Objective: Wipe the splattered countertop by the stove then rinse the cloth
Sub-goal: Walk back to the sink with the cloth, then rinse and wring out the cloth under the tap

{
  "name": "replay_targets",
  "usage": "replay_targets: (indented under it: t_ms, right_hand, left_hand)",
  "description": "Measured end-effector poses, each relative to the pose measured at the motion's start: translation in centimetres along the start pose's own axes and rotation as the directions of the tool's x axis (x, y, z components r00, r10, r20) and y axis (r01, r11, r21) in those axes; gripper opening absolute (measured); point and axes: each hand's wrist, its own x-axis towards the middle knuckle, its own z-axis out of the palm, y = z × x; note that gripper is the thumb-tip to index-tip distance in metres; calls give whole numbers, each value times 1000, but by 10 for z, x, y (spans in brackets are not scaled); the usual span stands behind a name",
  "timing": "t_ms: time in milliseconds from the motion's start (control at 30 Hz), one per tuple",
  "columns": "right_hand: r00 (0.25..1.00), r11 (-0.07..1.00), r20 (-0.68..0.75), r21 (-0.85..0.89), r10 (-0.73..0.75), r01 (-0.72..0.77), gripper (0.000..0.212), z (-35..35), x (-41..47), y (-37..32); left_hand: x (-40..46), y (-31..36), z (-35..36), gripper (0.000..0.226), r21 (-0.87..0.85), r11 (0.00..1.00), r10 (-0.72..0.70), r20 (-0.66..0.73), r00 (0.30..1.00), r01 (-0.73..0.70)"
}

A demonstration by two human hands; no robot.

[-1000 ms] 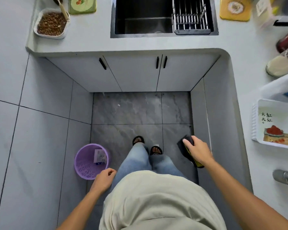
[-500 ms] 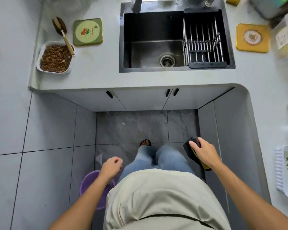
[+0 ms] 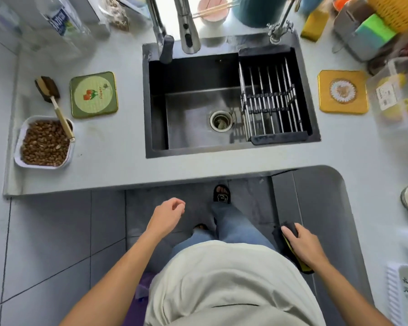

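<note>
Tray of brown nuts (image 3: pixel 45 143), white-rimmed, at the far left of the pale grey surface (image 3: pixel 118 161); a wooden-handled brush (image 3: pixel 53 102) lies with its handle end over the tray's rim. Green square coaster (image 3: pixel 94 94) just beside the brush, flat. Clear plastic bottle (image 3: pixel 61 24) behind these, blurred.

Left hand (image 3: pixel 167 214): empty, fingers loosely curled, hanging in the air over the floor tiles in front of the surface edge, touching nothing.

Sink (image 3: pixel 231 100), dark steel, sunk in the surface at centre; drain strainer (image 3: pixel 221 120) in the basin floor, dish rack (image 3: pixel 272 102) spanning the right portion. Two tall taps (image 3: pixel 186 31) stand at the rear rim, a small tap (image 3: pixel 279 28) at the rear right corner.

Right hand (image 3: pixel 304 245): closed around the cloth (image 3: pixel 290 245), a dark pad with a yellow edge, held low beside the hip, well apart from the sink.

Yellow square coaster (image 3: pixel 343 94) right of the sink. Clear lidded box (image 3: pixel 396 95) and green sponge (image 3: pixel 375 31) further right, partly cut off by the frame edge.
</note>
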Motion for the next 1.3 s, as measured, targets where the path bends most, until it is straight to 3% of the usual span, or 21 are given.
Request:
replay_targets:
  t_ms: [133,300,433,600,800,967,1067,1200,1300]
  right_hand:
    - [985,991,115,-13,-129,132,24,-30,34,-78]
    - [917,937,252,-79,-310,339,35,-50,59,-183]
    - [885,900,252,-93,-391,425,35,-48,70,-248]
    - [897,908,209,-78,-390,412,30,-39,80,-294]
    - [949,957,155,-59,-274,286,37,-29,92,-301]
    - [970,975,130,121,-204,189,36,-26,109,-333]
    - [980,942,134,323,-144,95,32,-24,129,-366]
    - [983,859,146,512,-115,24,32,-23,162,-411]
    - [984,805,136,593,-119,15,38,-25,183,-435]
  left_hand:
    - [4,-10,-9,21,69,995,-75,-14,997,75]
    - [-9,-33,-21,20,64,972,-226,-37,973,228]
    - [-14,-43,-35,20,18,957,-287,-48,957,288]
    - [-2,-33,-68,18,-4,963,-268,-50,962,269]
    - [52,39,-124,20,-47,995,-88,-83,993,85]
    - [114,146,-181,22,-63,986,142,-147,979,-152]
    - [153,214,-208,30,-72,951,275,-252,928,-302]
    - [194,289,-236,45,5,904,382,-455,805,-426]
    - [213,319,-241,42,91,887,437,-477,763,-452]
